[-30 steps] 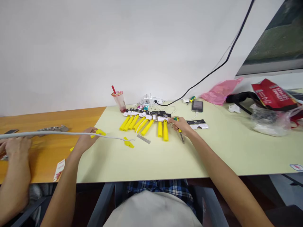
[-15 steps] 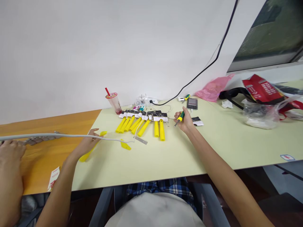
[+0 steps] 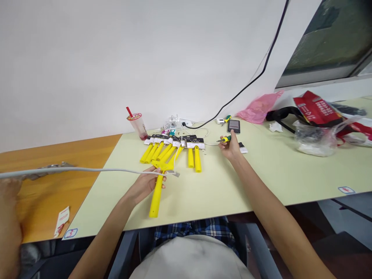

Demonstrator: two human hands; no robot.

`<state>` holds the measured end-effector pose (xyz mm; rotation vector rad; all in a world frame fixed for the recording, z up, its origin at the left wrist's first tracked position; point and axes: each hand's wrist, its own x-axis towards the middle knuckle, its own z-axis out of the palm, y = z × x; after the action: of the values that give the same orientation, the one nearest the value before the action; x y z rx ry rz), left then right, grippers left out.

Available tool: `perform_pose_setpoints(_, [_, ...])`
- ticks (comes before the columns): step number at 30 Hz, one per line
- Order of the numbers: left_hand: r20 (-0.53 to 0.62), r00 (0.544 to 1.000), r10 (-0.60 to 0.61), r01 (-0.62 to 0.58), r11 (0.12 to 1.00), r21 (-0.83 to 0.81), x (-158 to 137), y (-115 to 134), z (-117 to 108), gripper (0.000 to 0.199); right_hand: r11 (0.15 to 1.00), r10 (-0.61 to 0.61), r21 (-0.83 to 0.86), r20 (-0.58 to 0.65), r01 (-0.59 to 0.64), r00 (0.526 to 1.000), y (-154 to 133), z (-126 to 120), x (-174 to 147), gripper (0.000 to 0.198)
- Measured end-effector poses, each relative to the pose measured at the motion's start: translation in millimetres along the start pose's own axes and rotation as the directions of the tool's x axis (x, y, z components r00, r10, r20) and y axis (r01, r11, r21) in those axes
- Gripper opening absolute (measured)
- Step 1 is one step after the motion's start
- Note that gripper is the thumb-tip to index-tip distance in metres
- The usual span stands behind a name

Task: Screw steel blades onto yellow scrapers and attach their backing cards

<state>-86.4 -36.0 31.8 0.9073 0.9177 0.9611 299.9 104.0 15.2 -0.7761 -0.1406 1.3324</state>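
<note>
The left hand (image 3: 148, 183) is gripping a yellow scraper (image 3: 156, 197) just below its wide head, and the tool is hanging over the front part of the table (image 3: 221, 190) with its handle pointing back toward the person. The right hand (image 3: 231, 148) is closing its fingers around a green-and-yellow screwdriver (image 3: 225, 139), whose shaft is pointing left. A metal blade (image 3: 175, 174) is showing beside the scraper's head, partly hidden. Beyond, yellow-handled tools (image 3: 168, 154) are lying in a row, while a cup (image 3: 137, 127) is standing at their left. A dark handheld device (image 3: 233, 126) is resting just behind the right hand.
</note>
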Motion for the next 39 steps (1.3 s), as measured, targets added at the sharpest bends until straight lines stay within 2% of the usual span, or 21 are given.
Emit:
perform_pose_setpoints(4, [0.063,0.995,-0.080,0.086,0.991,-0.102,5.7,-13.2,17.7,0.025,1.000,-0.016,-0.003,-0.010,0.016,1.000,3.1,3.5,0.6,0.030])
perform_pose_setpoints(7, [0.092,0.988,-0.121,0.132,0.984,-0.122,14.1,-14.0,23.2,0.025,1.000,0.001,-0.022,0.109,0.001,0.994,8.1,7.0,-3.6,0.010])
perform_pose_setpoints(9, [0.095,0.986,-0.140,0.152,0.980,-0.133,22.5,-12.0,24.5,0.022,0.997,0.046,-0.071,0.215,-0.031,0.976,13.8,8.6,-10.1,0.011])
perform_pose_setpoints(12, [0.099,0.978,-0.182,0.197,0.966,-0.165,37.3,-8.8,25.4,0.018,0.968,0.151,-0.245,0.421,-0.049,0.894,26.7,10.2,-25.6,0.023])
perform_pose_setpoints(14, [0.139,0.961,-0.240,0.267,0.935,-0.234,46.9,-8.6,25.4,0.016,0.920,0.206,-0.390,0.545,0.028,0.813,38.1,12.0,-39.0,0.032])
perform_pose_setpoints(16, [0.212,0.927,-0.309,0.364,0.876,-0.317,54.7,-10.4,23.8,0.014,0.811,0.240,-0.556,0.599,0.182,0.764,50.6,15.3,-53.6,0.046])
perform_pose_setpoints(17, [0.250,0.908,-0.337,0.409,0.844,-0.347,57.7,-11.7,22.1,0.013,0.713,0.244,-0.640,0.608,0.285,0.755,56.7,17.7,-60.9,0.053])
perform_pose_setpoints(19, [0.301,0.881,-0.366,0.462,0.803,-0.376,61.5,-14.4,16.7,0.016,0.455,0.241,-0.741,0.636,0.493,0.733,68.0,23.9,-74.3,0.057])
perform_pose_setpoints(21, [0.330,0.874,-0.358,0.471,0.792,-0.389,62.9,-15.4,9.2,0.018,0.232,0.263,-0.728,0.686,0.646,0.678,77.6,31.5,-85.2,0.050])
perform_pose_setpoints(23, [0.338,0.890,-0.306,0.435,0.789,-0.433,62.2,-13.6,1.2,0.019,0.088,0.336,-0.689,0.701,0.720,0.629,86.4,39.8,-93.2,0.033])
perform_pose_setpoints(24, [0.331,0.906,-0.264,0.400,0.787,-0.469,61.4,-11.5,-2.6,0.019,0.033,0.376,-0.678,0.689,0.734,0.619,90.9,43.9,-96.1,0.025])
perform_pose_setpoints(25, [0.316,0.925,-0.213,0.355,0.783,-0.511,60.2,-8.8,-5.9,0.018,-0.016,0.406,-0.673,0.671,0.740,0.620,95.6,47.8,-98.5,0.021])
perform_pose_setpoints(28, [0.240,0.969,-0.052,0.195,0.758,-0.622,55.2,1.2,-12.8,0.008,-0.155,0.440,-0.645,0.633,0.748,0.637,110.7,57.4,-102.3,0.029])
perform_pose_setpoints(32, [0.183,0.976,0.113,0.049,0.712,-0.700,48.5,10.8,-16.1,0.033,-0.341,0.445,-0.578,0.596,0.741,0.669,127.1,63.6,-103.1,0.034])
perform_pose_setpoints(35, [0.161,0.977,0.139,0.012,0.718,-0.696,45.9,13.6,-14.9,0.045,-0.384,0.438,-0.559,0.590,0.735,0.678,132.3,64.1,-103.0,0.031])
perform_pose_setpoints(39, [0.122,0.983,0.136,-0.029,0.774,-0.633,46.3,14.7,-8.4,0.034,-0.371,0.445,-0.547,0.604,0.750,0.661,132.6,63.0,-104.5,0.032])
